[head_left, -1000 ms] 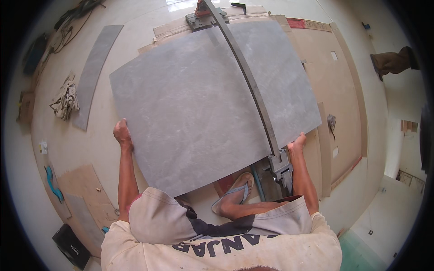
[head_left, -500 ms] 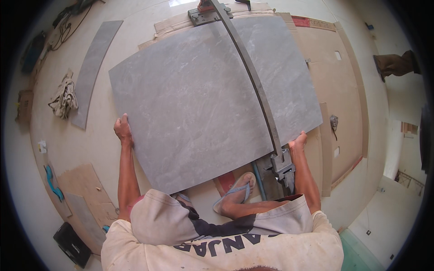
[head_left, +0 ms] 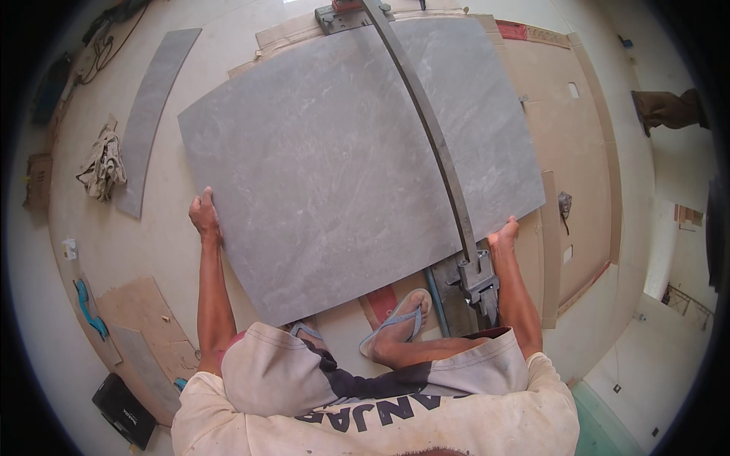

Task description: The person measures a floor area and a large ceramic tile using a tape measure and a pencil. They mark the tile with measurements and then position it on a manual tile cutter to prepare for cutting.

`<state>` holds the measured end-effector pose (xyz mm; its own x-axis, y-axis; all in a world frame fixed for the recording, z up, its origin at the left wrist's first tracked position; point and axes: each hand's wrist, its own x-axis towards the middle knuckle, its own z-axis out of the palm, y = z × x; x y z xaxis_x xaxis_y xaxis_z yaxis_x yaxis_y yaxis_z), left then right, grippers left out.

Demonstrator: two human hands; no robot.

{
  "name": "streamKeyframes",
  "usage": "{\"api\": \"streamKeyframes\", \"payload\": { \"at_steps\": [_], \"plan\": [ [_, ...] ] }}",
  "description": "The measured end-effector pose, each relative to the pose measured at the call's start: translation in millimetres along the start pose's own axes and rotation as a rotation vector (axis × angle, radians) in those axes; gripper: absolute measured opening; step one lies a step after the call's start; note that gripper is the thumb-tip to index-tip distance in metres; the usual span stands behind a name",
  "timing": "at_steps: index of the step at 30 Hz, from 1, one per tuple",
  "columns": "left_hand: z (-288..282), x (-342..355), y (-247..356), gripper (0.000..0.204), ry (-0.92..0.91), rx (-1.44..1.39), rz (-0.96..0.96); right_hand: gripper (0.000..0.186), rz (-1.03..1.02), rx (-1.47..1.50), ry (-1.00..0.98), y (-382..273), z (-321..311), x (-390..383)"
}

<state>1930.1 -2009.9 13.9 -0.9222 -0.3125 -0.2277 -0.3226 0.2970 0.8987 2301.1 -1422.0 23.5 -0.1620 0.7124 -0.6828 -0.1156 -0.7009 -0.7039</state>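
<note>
A large grey tile [head_left: 319,167] lies slantwise beneath the long metal rail of a manual tile cutter [head_left: 426,121]. My left hand [head_left: 205,213] grips the tile's left edge, with the thumb on top and the other fingers hidden underneath. At the near right corner my right hand [head_left: 504,232] holds the tile's edge from below, beside the cutter's near end bracket [head_left: 479,280]. The tile hides most of the cutter's base; only its near end shows next to my sandalled foot [head_left: 403,323].
Flattened cardboard [head_left: 574,144] spreads to the right, with a small dark tool [head_left: 564,207] on it. A narrow grey tile strip [head_left: 158,114] and a crumpled cloth [head_left: 103,163] lie at the left. A black case [head_left: 123,410] stands lower left. Another person's foot [head_left: 642,112] shows far right.
The tile has shifted very slightly in my hands, its left corner a little farther left and its near edge slightly higher. Both hands keep their hold; the whole view has also moved a little.
</note>
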Motion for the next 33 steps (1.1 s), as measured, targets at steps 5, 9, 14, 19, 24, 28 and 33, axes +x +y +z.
{"api": "streamKeyframes", "payload": {
  "at_steps": [5,9,14,19,24,28,33],
  "plan": [
    [3,4,0,0.046,-0.009,-0.025,-0.040,0.055,-0.001,0.011,-0.021,-3,11,-4],
    [6,6,1,0.044,-0.017,-0.100,-0.065,0.054,-0.012,0.010,-0.021,-2,10,-2],
    [2,6,0,0.036,-0.034,-0.035,-0.096,0.055,0.000,-0.003,0.006,-1,4,1],
    [6,2,5,0.027,-0.083,-0.113,-0.148,0.056,-0.031,-0.008,-0.091,0,6,-2],
    [10,5,1,0.026,-0.169,-0.163,-0.206,0.054,-0.059,-0.044,-0.075,0,-17,21],
    [-19,47,-19,0.042,-0.149,0.022,-0.211,0.051,-0.068,-0.047,-0.123,4,-2,18],
    [-10,1,7,0.058,-0.291,-0.012,-0.313,0.048,-0.076,-0.048,-0.089,1,-20,37]
  ]
}}
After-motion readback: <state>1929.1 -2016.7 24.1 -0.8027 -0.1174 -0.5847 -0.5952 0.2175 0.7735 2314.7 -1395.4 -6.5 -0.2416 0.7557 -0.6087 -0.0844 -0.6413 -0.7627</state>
